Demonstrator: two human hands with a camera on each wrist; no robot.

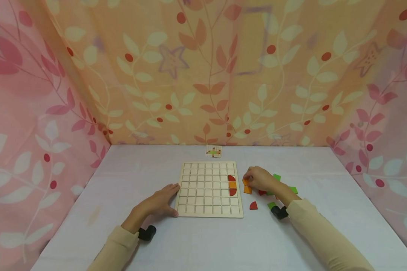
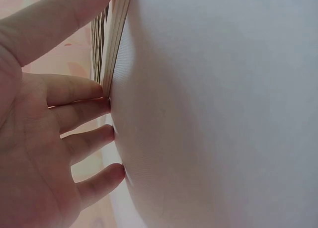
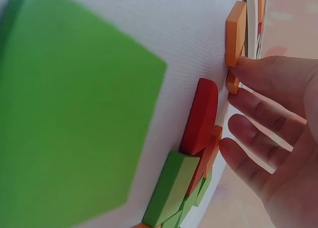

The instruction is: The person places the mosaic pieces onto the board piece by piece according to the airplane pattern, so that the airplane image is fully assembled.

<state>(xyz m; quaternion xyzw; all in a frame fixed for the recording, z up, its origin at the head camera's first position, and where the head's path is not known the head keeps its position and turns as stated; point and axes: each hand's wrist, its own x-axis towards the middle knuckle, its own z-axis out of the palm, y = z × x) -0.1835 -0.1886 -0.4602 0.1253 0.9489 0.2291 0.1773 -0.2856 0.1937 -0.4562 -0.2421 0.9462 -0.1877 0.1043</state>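
A square wooden grid board lies flat on the table. Three pieces sit in its right-hand column: an orange square between two red quarter-circles. My left hand is spread along the board's left side, its thumb near the lower corner and fingertips at the edge. Right of the board, my right hand pinches an orange tile between thumb and index finger, low over the table. Another orange tile lies right by these fingertips; the remaining fingers are loosely bent.
Under and around the right forearm lie several green, red and orange pieces, among them a green square. A red quarter-circle lies apart, nearer the front. Behind the board is a small pattern card. Patterned cloth walls the table's back and sides.
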